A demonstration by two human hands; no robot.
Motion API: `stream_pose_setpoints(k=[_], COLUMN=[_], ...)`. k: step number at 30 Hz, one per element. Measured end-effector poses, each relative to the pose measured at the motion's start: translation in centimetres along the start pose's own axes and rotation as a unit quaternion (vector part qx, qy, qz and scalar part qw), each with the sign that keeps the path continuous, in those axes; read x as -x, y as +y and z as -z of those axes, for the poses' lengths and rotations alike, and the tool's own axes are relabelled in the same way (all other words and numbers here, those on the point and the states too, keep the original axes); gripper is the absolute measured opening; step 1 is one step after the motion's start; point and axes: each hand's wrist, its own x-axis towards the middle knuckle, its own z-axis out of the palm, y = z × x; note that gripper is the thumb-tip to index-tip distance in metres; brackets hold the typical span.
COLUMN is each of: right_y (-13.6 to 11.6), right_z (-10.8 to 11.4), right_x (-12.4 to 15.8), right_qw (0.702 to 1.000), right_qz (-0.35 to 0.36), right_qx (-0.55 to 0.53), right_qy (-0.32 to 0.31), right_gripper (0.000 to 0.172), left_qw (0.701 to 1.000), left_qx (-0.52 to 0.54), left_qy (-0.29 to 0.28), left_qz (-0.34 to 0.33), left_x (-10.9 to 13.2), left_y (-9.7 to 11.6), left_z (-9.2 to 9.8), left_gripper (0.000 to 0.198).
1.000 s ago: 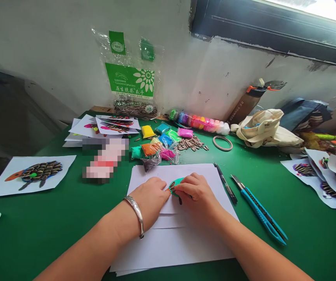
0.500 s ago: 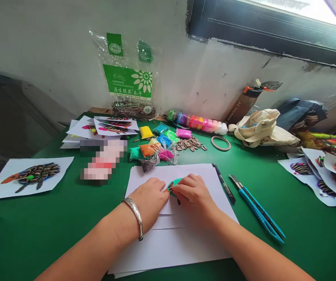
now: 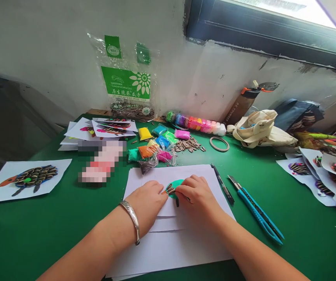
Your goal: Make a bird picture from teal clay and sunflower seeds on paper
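Note:
On a white sheet of paper [image 3: 144, 249] lies a flat turquoise clay shape [image 3: 178, 182] with a few striped sunflower seeds [image 3: 170, 189] on its left part. A small orange clay tip [image 3: 164, 192] shows at its left end, and a dark piece [image 3: 177, 202] sticks out below. My left hand [image 3: 148, 203], with a silver bangle at the wrist, rests on the paper with its fingers drawn together against the orange tip. What those fingers hold, if anything, is hidden. My right hand [image 3: 195, 195] covers the shape's right part, thumb and forefinger pinched on a sunflower seed.
Colored clay packets [image 3: 148, 151] and loose sunflower seeds [image 3: 189, 144] lie behind the paper. A pen [image 3: 223, 183] and a blue utility knife [image 3: 257, 210], blade exposed, lie right. Seed pictures [image 3: 36, 177] lie left, with more [image 3: 322, 179] at far right. A tape ring [image 3: 219, 144] lies beyond.
My right hand has shifted slightly right from the left end of the turquoise shape, uncovering more seeds there. My left hand stays by the orange tip. The view has moved slightly.

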Motion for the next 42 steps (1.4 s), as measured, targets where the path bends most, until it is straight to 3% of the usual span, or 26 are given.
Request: stream_pose_setpoints(k=[9,17,26,34,42], right_y=[0.0,0.1,-0.2,0.4,0.9], right_z=[-0.4,0.5,-0.4,0.4,0.8], right_x=[0.1,-0.1,0.1,-0.1,-0.1], right_qw=[1.0,1.0,1.0,1.0,0.999], right_qz=[0.02,-0.014,0.007,-0.009,-0.011], right_qx=[0.002,-0.008,0.003,-0.011,-0.028], right_qy=[0.012,0.006,-0.001,0.0,0.022], right_gripper=[0.023,0.02,0.019,0.019,0.016], left_qw=[1.0,1.0,1.0,0.999,0.999], left_qx=[-0.027,0.015,-0.016,0.023,-0.044], left_qy=[0.013,0.014,0.014,0.039,0.026], left_qz=[-0.001,0.001,-0.005,-0.006,-0.003], left_x=[-0.2,0.1,-0.3,0.0,-0.4], left_y=[0.3,-0.2,0.2,-0.4,-0.1], left_z=[-0.3,-0.1,-0.3,-0.5,-0.3], left_gripper=[0.022,0.018,0.023,0.022,0.026])
